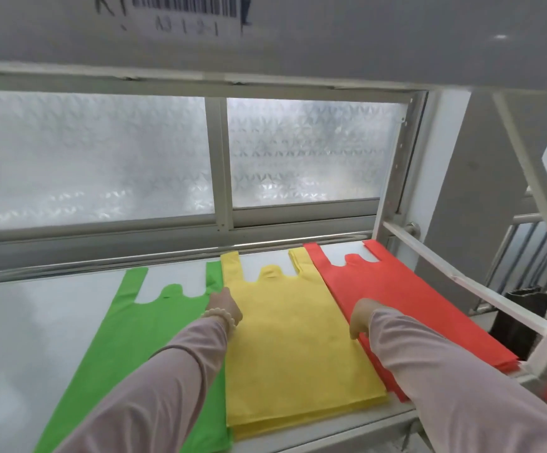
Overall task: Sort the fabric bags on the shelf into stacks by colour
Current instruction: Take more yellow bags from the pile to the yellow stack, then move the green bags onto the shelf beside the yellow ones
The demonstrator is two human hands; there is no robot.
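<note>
Three flat stacks of fabric bags lie side by side on the white shelf [37, 322]: green bags [128, 335] on the left, yellow bags [291, 348] in the middle, red bags [406, 299] on the right. My left hand [224, 305] rests on the left edge of the yellow stack, where it meets the green one; its fingers are hidden under the hand. My right hand [362, 317] touches the right edge of the yellow stack beside the red bags, fingers pointing down. I cannot see whether either hand pinches fabric.
A frosted window [102, 158] runs behind the shelf. The upper shelf [298, 37] with a barcode label hangs overhead. White shelf braces [461, 276] stand at the right, with a dark bag [520, 318] on the floor beyond.
</note>
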